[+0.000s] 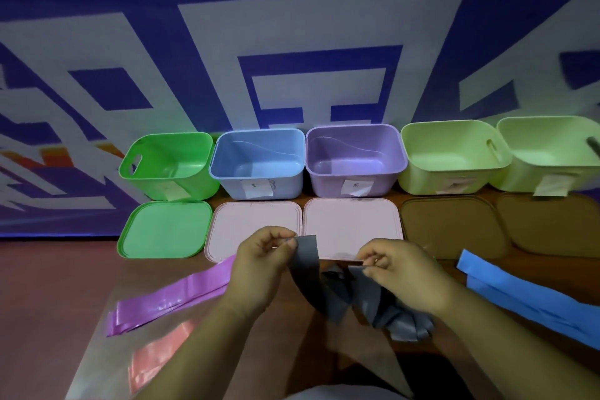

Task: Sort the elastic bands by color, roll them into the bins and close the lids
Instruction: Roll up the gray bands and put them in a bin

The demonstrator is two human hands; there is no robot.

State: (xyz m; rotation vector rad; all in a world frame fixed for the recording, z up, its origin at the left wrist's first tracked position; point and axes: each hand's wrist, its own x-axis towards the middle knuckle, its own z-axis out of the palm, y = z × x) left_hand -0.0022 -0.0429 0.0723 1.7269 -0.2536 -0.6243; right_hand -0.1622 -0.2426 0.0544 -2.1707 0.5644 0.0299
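Observation:
A grey elastic band point(337, 299) hangs crumpled between my hands above the table. My left hand point(259, 266) pinches one end near its top corner; my right hand point(399, 273) pinches the other end. A purple band point(172, 295) lies flat at the left, a pink band point(156, 354) nearer me, and a blue band point(526, 299) at the right. Five open bins stand in a row at the back: green point(168, 166), blue point(259, 162), purple point(354, 159) and two light green point(454, 156) point(552, 149). All look empty.
Lids lie flat in front of the bins: a green lid point(165, 230), two pink lids point(253, 221) point(350, 217) and two brown lids point(451, 224) point(548, 224). Paper labels hang on the bin fronts. A blue and white patterned wall rises behind.

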